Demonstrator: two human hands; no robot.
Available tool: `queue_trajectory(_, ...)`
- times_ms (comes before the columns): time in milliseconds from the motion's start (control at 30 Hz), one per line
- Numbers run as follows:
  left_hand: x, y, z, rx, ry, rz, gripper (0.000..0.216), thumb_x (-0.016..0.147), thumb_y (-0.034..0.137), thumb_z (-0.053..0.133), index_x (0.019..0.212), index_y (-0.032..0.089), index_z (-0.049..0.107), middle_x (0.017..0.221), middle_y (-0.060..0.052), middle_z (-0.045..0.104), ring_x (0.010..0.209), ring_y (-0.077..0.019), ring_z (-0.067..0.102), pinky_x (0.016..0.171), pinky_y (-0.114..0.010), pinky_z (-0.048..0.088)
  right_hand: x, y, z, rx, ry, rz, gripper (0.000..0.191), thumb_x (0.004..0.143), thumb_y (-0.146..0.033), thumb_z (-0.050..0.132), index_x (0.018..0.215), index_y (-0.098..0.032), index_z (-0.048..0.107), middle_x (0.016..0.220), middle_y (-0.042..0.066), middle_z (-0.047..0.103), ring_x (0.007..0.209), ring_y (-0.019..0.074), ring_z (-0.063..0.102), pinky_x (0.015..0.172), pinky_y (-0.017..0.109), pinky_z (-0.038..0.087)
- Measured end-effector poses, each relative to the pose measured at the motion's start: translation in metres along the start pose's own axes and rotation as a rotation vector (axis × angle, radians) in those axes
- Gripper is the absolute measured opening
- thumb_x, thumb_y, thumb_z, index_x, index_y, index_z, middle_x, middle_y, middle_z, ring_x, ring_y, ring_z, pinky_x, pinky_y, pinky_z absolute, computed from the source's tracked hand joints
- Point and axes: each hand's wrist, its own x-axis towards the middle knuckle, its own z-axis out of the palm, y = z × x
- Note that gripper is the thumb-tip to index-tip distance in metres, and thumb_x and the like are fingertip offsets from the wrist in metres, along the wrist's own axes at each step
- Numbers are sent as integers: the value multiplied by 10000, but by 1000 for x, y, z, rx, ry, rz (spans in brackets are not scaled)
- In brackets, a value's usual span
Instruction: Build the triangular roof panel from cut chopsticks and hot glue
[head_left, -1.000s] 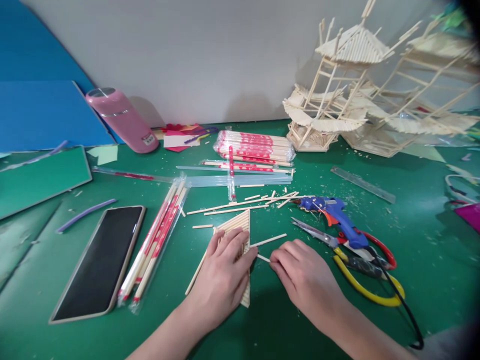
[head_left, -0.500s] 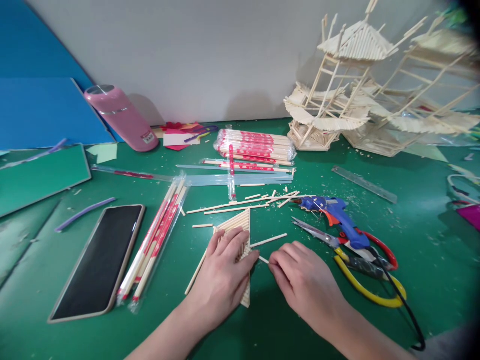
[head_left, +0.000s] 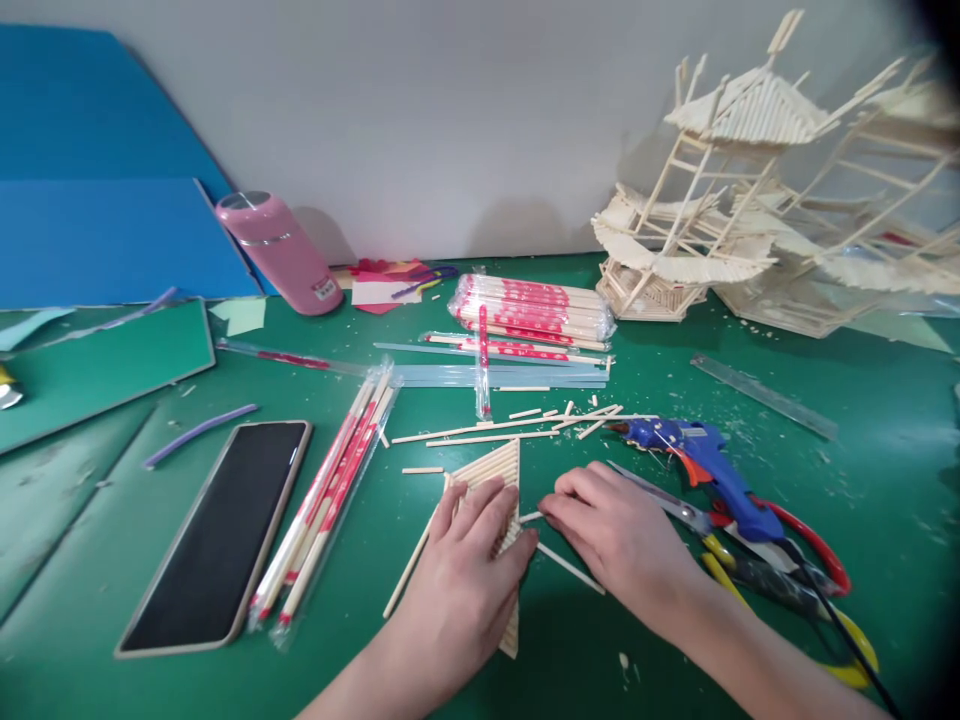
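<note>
In the head view, the left hand (head_left: pixel 461 570) is covering much of the triangular stick panel (head_left: pixel 499 475) on the green mat (head_left: pixel 675 640), pressing it flat with fingers spread. The right hand (head_left: pixel 619 535) is pinching a short stick (head_left: pixel 531 517) just beside the panel's edge, its fingertips hiding the stick's far end.

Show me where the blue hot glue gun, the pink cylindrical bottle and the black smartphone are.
blue hot glue gun (head_left: pixel 709 468): head view, on the middle of its blue body.
pink cylindrical bottle (head_left: pixel 281 253): head view, on its pink side wall.
black smartphone (head_left: pixel 221 530): head view, on the middle of its dark screen.
</note>
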Motion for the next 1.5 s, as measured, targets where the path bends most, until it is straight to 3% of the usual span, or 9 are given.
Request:
queue_trajectory(500, 0, 0, 3, 13, -3, 7, 333, 780, 135, 442, 1079, 220, 559, 1261, -127, 488, 1220, -310, 354, 972, -584, 255, 21, 14, -8, -142, -195, -282, 144, 861, -126, 425, 785, -153, 544, 777, 41, 517, 724, 165, 414, 668, 298, 363)
queue_trajectory(1033, -1, -1, 2, -8, 4, 7, 327, 802, 135, 418, 1087, 210, 560, 1250, -130, 488, 1209, -309, 359, 965, -593, 255, 24, 14, -8, -199, -184, -320, 142, 857, -132, 425, 767, -152, 533, 758, 43, 510, 706, 171, 414, 634, 300, 361)
queue_trajectory(1333, -1, -1, 2, -18, 10, 4, 319, 816, 170, 410, 1090, 224, 565, 1243, -124, 492, 1204, -308, 365, 967, -585, 262, 22, 14, -7, -98, -98, -296, 134, 873, -189, 448, 816, -170, 568, 782, 34, 561, 743, 164, 467, 678, 303, 404)
queue_trajectory(1500, -2, -3, 4, -11, 41, 22, 335, 800, 167, 422, 1095, 233, 565, 1236, -122, 497, 1206, -309, 365, 965, -583, 264, 6, 22, -21, 27, 143, -121, 192, 888, -192, 431, 1055, -178, 525, 930, 51, 610, 860, 167, 522, 767, 316, 430)
